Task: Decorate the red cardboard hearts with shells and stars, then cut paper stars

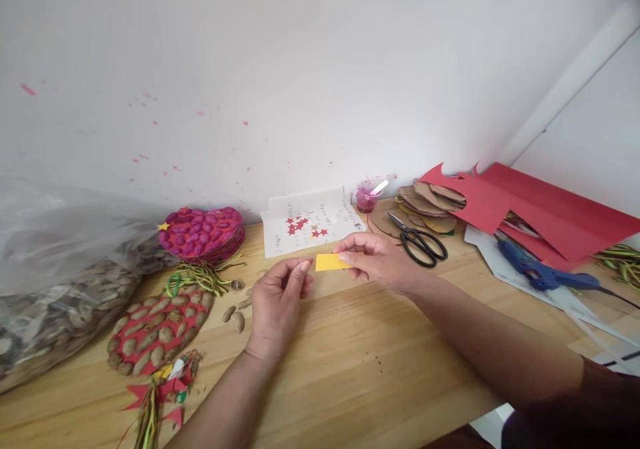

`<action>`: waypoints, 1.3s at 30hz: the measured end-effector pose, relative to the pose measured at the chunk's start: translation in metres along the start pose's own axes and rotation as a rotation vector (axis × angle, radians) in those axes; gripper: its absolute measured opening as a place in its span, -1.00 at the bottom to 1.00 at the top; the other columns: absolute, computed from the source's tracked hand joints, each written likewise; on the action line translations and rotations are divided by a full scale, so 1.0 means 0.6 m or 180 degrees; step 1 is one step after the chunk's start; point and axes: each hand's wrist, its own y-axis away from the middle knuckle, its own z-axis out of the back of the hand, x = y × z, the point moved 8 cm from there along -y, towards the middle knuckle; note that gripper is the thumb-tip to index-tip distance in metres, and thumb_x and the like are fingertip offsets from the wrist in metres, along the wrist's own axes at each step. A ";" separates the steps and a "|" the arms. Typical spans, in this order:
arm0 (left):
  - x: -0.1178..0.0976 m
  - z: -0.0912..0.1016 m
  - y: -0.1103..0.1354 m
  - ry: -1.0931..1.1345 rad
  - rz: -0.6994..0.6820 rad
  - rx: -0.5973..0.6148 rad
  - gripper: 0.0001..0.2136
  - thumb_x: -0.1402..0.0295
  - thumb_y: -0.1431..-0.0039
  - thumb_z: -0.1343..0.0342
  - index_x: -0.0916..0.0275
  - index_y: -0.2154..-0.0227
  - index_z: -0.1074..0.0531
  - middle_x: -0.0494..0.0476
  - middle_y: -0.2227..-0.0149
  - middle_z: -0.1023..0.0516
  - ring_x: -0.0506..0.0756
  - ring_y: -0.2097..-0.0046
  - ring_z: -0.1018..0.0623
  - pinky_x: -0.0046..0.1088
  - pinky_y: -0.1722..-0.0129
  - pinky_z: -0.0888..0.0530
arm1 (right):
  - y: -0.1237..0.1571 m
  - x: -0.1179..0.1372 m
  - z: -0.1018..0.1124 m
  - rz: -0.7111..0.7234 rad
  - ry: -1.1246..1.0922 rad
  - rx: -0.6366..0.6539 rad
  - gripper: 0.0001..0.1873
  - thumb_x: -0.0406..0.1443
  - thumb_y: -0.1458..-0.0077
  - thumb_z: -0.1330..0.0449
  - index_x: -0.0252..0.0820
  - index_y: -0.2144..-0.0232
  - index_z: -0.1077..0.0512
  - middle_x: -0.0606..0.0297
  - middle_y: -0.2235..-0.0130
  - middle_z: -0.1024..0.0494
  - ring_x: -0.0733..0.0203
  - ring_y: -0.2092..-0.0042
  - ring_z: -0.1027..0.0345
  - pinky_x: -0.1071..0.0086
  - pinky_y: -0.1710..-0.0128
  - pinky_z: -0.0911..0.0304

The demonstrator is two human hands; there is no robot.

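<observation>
A small rectangle of yellow paper (pixel 329 262) is pinched between the thumb and fingers of my right hand (pixel 373 260), above the middle of the table. Just left of the paper's free end, my left hand (pixel 281 295) has its thumb pressed to its fingers. Whatever may be in that pinch is too small to make out. Behind both hands lies a white sheet (pixel 280 242) scattered with red paper stars (pixel 299 225) and some yellow bits. Black-handled scissors (pixel 420 239) rest beyond my right wrist.
At left are a plastic bag of peanuts (pixel 65 315), a magenta peanut-covered piece (pixel 203 232) and a red piece set with peanuts (pixel 160 325). To the right sit cardboard cutouts (pixel 433 202), red card (pixel 565 202) and a blue glue gun (pixel 540 269). A pink paint cup (pixel 367 200) stands behind.
</observation>
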 end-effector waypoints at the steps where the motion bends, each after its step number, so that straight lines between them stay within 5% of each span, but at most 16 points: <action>1: 0.001 0.000 0.001 -0.0011 0.0084 0.0024 -0.62 0.01 -0.16 -0.17 0.28 0.29 -0.59 -0.01 0.56 -0.46 -0.03 0.54 -0.38 -0.51 0.50 -0.36 | 0.001 0.001 0.001 -0.0009 0.0103 -0.0008 -0.77 -0.17 -0.08 -0.29 -0.22 0.27 -0.52 0.41 0.53 -0.45 0.39 0.52 -0.29 0.52 0.58 -0.08; 4: 0.003 -0.002 0.002 0.0098 0.0160 0.0087 -0.55 -0.05 -0.21 -0.09 0.30 0.33 -0.59 0.01 0.59 -0.44 -0.02 0.56 -0.37 -0.50 0.52 -0.34 | 0.003 -0.002 -0.002 -0.0046 0.0214 0.0086 -0.78 -0.17 -0.10 -0.27 -0.21 0.27 -0.52 0.37 0.46 -0.48 0.40 0.51 -0.31 0.52 0.57 -0.08; 10: 0.012 -0.003 -0.003 0.0980 0.0191 -0.0016 -0.62 0.12 -0.18 -0.22 0.24 0.03 -0.53 0.02 0.43 -0.51 -0.03 0.43 -0.43 -0.52 0.38 -0.41 | 0.002 -0.005 -0.013 -0.0047 0.0129 0.0302 -0.80 -0.20 -0.09 -0.28 -0.22 0.29 -0.52 0.36 0.43 -0.49 0.41 0.51 -0.33 0.53 0.56 -0.10; 20: 0.002 -0.025 0.002 0.2706 0.0950 0.0257 -0.66 0.09 -0.08 -0.31 0.26 0.48 -0.41 -0.10 0.63 -0.24 -0.10 0.60 -0.25 -0.61 0.60 -0.22 | 0.000 -0.005 -0.005 -0.0007 -0.0064 0.0156 -0.77 -0.17 -0.05 -0.32 -0.23 0.30 -0.54 0.32 0.39 -0.51 0.42 0.50 -0.35 0.54 0.57 -0.10; 29: -0.005 -0.036 0.005 0.3279 0.1150 0.0639 -0.69 0.24 -0.31 -0.10 0.29 0.51 -0.37 -0.09 0.62 -0.16 -0.11 0.60 -0.20 -0.62 0.61 -0.19 | -0.004 -0.008 -0.005 0.0130 -0.0192 0.0203 -0.76 -0.15 -0.05 -0.35 -0.21 0.31 -0.56 0.35 0.45 -0.48 0.42 0.52 -0.34 0.55 0.58 -0.10; 34: -0.005 -0.035 0.005 0.3334 0.1099 0.0629 -0.88 0.41 -0.27 -0.13 0.32 0.38 -0.46 -0.09 0.59 -0.21 -0.11 0.57 -0.24 -0.64 0.58 -0.25 | -0.003 -0.008 -0.004 0.0121 -0.0194 0.0191 -0.76 -0.15 -0.06 -0.35 -0.20 0.31 -0.56 0.34 0.45 -0.50 0.42 0.51 -0.35 0.56 0.57 -0.11; 39: 0.004 -0.032 0.005 0.2990 0.1045 0.0445 -0.83 0.29 -0.18 -0.25 0.33 0.38 -0.50 -0.05 0.58 -0.29 -0.09 0.54 -0.30 -0.62 0.56 -0.28 | -0.003 -0.009 -0.004 0.0104 -0.0189 0.0170 -0.75 -0.15 -0.05 -0.35 -0.20 0.31 -0.56 0.34 0.43 -0.50 0.41 0.51 -0.35 0.55 0.57 -0.10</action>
